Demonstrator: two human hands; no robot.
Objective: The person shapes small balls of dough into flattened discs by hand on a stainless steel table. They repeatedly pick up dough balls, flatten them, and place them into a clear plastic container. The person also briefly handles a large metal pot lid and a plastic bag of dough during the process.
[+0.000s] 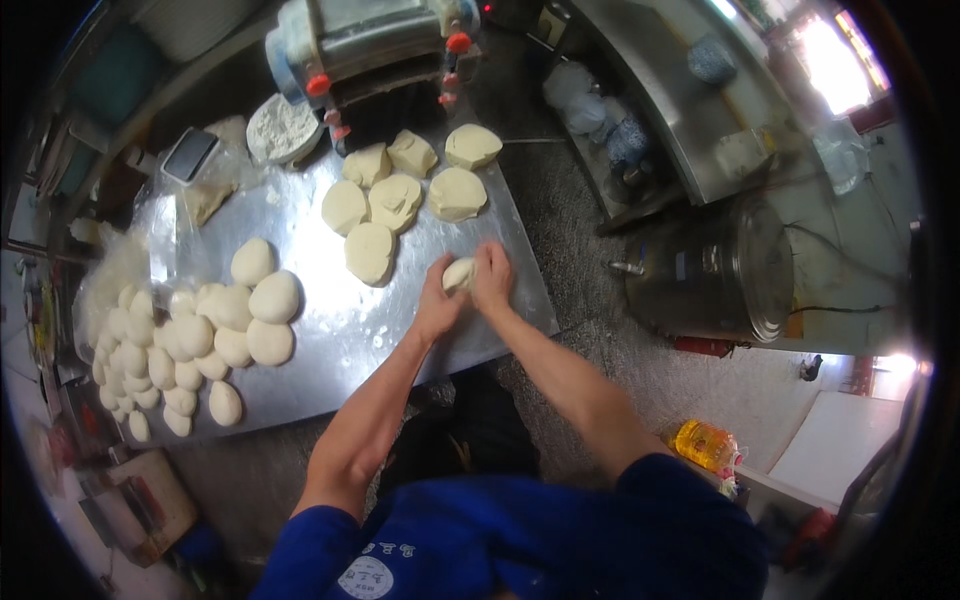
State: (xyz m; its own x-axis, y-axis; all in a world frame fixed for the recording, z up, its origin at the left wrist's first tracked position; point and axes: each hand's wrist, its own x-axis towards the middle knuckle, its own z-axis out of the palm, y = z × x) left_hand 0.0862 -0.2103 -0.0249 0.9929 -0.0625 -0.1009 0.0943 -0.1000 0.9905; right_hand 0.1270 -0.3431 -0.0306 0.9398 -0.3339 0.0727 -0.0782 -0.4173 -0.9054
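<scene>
Near the right end of the metal table (315, 390), a piece of dough (458, 276) is between my two hands. My left hand (437, 298) grips its left side, and my right hand (492, 279) closes around its right side, hiding part of it. Just beyond my hands lie several cut chunks of pale dough (370, 253), some touching one another. Many smooth rounded dough balls (274, 297) crowd the left part of the table, some piled up. The palms of both hands are hidden.
A dough roller machine (375, 52) with red knobs stands at the far side. Beside it are a bowl of flour (282, 131) and a phone (190, 156) on plastic bags. A large metal drum (697, 270) stands to the right; an oil bottle (703, 444) is at the lower right.
</scene>
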